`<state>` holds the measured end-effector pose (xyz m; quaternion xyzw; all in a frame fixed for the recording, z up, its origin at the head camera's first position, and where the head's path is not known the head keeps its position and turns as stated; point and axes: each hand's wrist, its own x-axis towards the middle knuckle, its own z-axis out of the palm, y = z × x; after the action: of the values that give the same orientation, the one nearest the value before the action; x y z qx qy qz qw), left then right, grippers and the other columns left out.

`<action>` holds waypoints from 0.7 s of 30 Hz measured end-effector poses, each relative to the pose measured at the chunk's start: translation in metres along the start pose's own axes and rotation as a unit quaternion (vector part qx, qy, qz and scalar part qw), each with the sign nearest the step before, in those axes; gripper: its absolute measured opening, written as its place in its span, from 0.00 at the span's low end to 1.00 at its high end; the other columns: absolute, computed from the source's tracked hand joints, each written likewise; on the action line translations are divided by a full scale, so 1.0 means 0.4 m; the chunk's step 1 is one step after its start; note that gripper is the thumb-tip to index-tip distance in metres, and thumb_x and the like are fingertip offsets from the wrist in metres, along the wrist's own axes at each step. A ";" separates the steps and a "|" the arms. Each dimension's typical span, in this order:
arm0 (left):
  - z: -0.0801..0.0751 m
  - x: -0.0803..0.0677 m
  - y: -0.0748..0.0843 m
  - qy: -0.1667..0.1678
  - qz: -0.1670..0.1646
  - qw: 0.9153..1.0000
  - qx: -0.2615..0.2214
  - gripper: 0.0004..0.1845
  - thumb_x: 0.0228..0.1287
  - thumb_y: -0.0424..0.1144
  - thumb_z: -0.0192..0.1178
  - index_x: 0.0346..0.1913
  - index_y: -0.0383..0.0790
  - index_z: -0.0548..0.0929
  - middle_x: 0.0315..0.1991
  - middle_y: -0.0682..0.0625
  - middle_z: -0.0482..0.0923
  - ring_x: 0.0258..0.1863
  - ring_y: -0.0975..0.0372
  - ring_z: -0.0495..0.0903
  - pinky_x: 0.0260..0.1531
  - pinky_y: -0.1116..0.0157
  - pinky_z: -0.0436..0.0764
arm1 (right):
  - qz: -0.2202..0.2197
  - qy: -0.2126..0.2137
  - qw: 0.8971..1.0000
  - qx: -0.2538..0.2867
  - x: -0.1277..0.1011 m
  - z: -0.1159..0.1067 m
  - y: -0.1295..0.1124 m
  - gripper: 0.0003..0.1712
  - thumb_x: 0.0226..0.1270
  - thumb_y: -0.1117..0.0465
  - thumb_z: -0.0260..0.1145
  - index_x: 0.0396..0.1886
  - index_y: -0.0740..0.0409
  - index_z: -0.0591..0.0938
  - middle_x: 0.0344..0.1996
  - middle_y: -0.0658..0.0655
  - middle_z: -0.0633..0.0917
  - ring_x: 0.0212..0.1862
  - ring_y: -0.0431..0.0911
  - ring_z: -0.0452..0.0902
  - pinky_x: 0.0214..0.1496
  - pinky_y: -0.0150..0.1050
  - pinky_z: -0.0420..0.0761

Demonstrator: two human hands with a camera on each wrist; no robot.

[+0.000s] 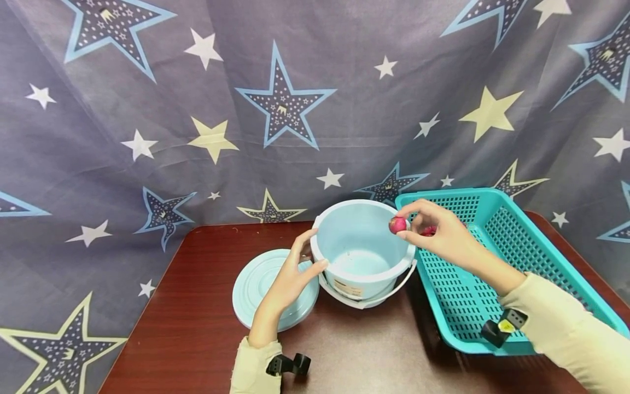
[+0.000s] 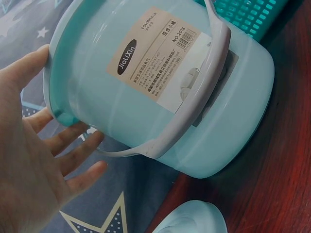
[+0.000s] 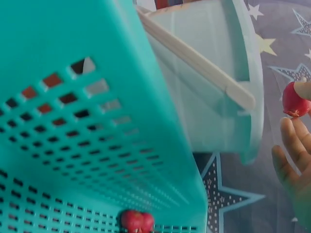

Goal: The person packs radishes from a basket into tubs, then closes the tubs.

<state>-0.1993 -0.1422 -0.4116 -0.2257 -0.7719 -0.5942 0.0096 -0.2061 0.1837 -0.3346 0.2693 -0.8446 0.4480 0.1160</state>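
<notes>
- Right hand (image 1: 445, 232): a small red fruit (image 1: 397, 224) is pinched between thumb and fingertips, held over the right rim of the bucket (image 1: 361, 249); remaining fingers loosely curled. In the right wrist view the fruit (image 3: 294, 101) is seen at the fingertips, clear of the bucket wall.
- Left hand (image 1: 290, 276): fingers straight and spread, pressed flat against the left outer wall of the bucket near its rim; nothing is gripped. Confirmed in the left wrist view, palm (image 2: 29, 165) laid along the rim.
- Bucket: pale blue, upright near the middle of the desk (image 1: 197, 306), handle (image 1: 389, 287) folded down toward the front edge. Lid already off. Interior looks empty as far as can be seen; only a few specks on the bottom.
- Lid (image 1: 261, 287): laid flat on the desk just left of the bucket, partly under the left wrist.
- Basket (image 1: 512, 257): teal, perforated, at the right edge of the desk, touching or just beside the bucket. At least one more red fruit (image 3: 137, 221) is left inside it, toward the back corner.
- Progress, as judged: bucket opened and steadied, first fruit lifted and carried to the rim, not yet released. Left: dropping it in, transferring what remains in the basket; the lid may need refitting.
</notes>
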 end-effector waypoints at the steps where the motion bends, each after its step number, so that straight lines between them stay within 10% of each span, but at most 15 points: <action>1: 0.000 0.000 0.000 0.000 0.000 1.000 0.000 0.35 0.69 0.38 0.61 0.75 0.50 0.59 0.70 0.45 0.64 0.65 0.53 0.67 0.63 0.46 0.64 | -0.003 -0.002 1.000 0.002 0.004 0.007 -0.001 0.18 0.61 0.64 0.74 0.50 0.50 0.83 0.27 0.52 0.81 0.27 0.44 0.74 0.28 0.35 0.73; 21: -0.001 0.000 -0.004 -0.001 0.002 1.000 0.005 0.35 0.69 0.39 0.62 0.75 0.51 0.59 0.69 0.46 0.64 0.64 0.55 0.67 0.63 0.45 0.64 | -0.035 -0.124 0.991 -0.042 0.042 0.100 -0.009 0.17 0.58 0.61 0.77 0.46 0.47 0.83 0.40 0.42 0.82 0.35 0.39 0.76 0.39 0.41 0.79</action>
<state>-0.2001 -0.1429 -0.4130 -0.2277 -0.7741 -0.5905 0.0115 -0.2161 0.1434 -0.3477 0.3469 -0.8605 0.3713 0.0366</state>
